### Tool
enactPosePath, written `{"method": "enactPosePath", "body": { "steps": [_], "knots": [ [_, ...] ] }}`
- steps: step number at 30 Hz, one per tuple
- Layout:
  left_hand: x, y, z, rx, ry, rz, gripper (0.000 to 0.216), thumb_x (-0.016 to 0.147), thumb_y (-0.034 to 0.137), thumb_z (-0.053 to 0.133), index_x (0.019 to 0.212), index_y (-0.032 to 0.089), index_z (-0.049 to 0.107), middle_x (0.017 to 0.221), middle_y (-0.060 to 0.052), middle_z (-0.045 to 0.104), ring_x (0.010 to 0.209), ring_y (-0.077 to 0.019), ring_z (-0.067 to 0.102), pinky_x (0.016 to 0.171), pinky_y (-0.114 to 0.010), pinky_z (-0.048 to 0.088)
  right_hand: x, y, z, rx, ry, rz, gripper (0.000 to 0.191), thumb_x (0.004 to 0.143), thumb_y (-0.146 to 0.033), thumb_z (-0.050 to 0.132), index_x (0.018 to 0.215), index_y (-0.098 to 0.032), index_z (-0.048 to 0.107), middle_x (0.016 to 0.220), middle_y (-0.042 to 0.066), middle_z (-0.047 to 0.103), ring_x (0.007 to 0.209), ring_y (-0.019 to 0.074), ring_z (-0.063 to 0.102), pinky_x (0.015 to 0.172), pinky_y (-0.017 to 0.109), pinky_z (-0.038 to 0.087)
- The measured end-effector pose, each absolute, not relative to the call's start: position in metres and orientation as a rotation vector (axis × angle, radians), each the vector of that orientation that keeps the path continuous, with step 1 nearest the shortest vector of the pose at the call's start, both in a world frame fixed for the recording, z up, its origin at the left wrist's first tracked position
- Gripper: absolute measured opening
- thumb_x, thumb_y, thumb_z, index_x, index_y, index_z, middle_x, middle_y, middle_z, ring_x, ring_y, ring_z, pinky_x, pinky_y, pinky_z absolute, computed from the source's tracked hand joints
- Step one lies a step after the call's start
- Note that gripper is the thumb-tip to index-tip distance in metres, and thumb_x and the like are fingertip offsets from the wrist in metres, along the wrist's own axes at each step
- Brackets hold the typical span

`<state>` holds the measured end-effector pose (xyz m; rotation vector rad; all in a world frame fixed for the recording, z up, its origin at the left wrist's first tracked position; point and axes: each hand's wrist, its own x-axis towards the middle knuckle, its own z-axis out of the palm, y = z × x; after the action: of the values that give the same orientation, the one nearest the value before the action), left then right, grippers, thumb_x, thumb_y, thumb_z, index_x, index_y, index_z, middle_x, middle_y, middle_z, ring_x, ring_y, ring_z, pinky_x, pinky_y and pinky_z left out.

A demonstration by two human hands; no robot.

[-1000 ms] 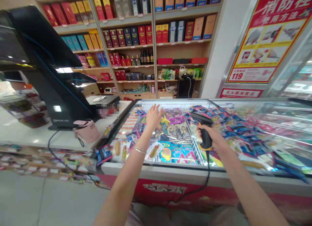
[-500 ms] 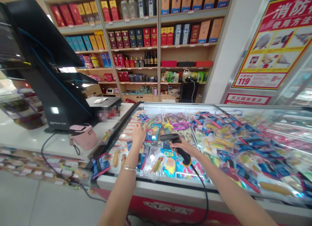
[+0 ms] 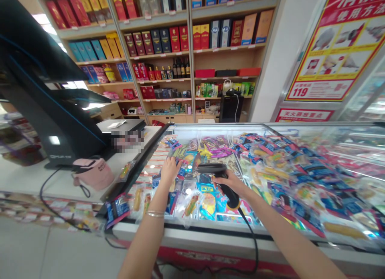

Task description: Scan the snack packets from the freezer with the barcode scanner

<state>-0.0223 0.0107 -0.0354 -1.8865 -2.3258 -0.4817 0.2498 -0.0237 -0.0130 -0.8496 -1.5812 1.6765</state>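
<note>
Barcode scanner (image 3: pixel 213 168) up over the packets, and the right hand (image 3: pixel 233 184) has it firmly, fingers wrapped around the handle just beneath the head. Its nose points left, near the other hand but clear of it, while the handle slants down to the right. From its butt the black cable (image 3: pixel 253 239) drops over the front rim of the display freezer (image 3: pixel 192 235) and curves away below.

Over on the other side, the left hand (image 3: pixel 170 169) reaches in among the packets, back of the hand upward, a bracelet (image 3: pixel 155 213) around the wrist. Those fingers bend forward and down, the thumb side by a blue packet (image 3: pixel 181 170); whether they grip anything, I can't tell, the tips are hidden.

Nearer the front edge, a clear-wrapped hot dog (image 3: pixel 191 207) lies between the two forearms, with a bright blue-and-yellow ice-cream packet (image 3: pixel 207 205) just beside it, below the scanner. Off to the right, blue packets and clear wrappers lie in a thick spread. One blue-and-pink packet (image 3: pixel 117 211) sits out at the freezer's front left corner.

Left of that, the white counter (image 3: pixel 64 187) carries a pink pouch (image 3: pixel 94 172) and a black checkout terminal (image 3: pixel 72 126); boxed bottles fill the shelves behind.
</note>
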Motion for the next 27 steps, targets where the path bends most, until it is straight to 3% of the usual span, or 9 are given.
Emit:
{"method": "enactPosePath", "body": {
  "steps": [5, 12, 27],
  "knots": [
    [-0.009, 0.003, -0.022, -2.004, -2.319, -0.684, 0.04, 0.093, 0.047, 0.033, 0.112, 0.017, 0.052, 0.08, -0.008, 0.066, 0.077, -0.023, 0.064, 0.066, -0.028, 0.041, 0.255, -0.031, 0.004, -0.877, -1.754, 1.502, 0.027, 0.07, -0.038, 0.071, 0.072, -0.014, 0.059, 0.058, 0.001, 0.061, 0.039, 0.0121, 0.054, 0.04, 0.024, 0.042],
    [-0.006, 0.001, -0.019, -2.226, -2.156, -1.047, 0.03, 0.086, 0.046, 0.05, 0.095, 0.021, 0.064, 0.054, 0.003, 0.053, 0.051, -0.0129, 0.051, 0.055, -0.024, 0.031, 0.258, -0.036, 0.012, -1.104, -2.044, 1.17, 0.019, 0.076, -0.029, 0.061, 0.062, -0.016, 0.058, 0.043, 0.0, 0.057, 0.039, 0.0137, 0.055, 0.051, 0.026, 0.046],
    [-0.003, -0.005, -0.011, -2.129, -2.258, -0.949, 0.033, 0.085, 0.046, 0.051, 0.1, 0.022, 0.069, 0.065, -0.001, 0.064, 0.065, -0.0168, 0.06, 0.063, -0.025, 0.039, 0.259, -0.038, 0.014, -1.022, -2.015, 1.238, 0.019, 0.075, -0.024, 0.062, 0.057, -0.017, 0.059, 0.041, 0.0, 0.057, 0.036, 0.0146, 0.054, 0.047, 0.026, 0.044]
  ]
}}
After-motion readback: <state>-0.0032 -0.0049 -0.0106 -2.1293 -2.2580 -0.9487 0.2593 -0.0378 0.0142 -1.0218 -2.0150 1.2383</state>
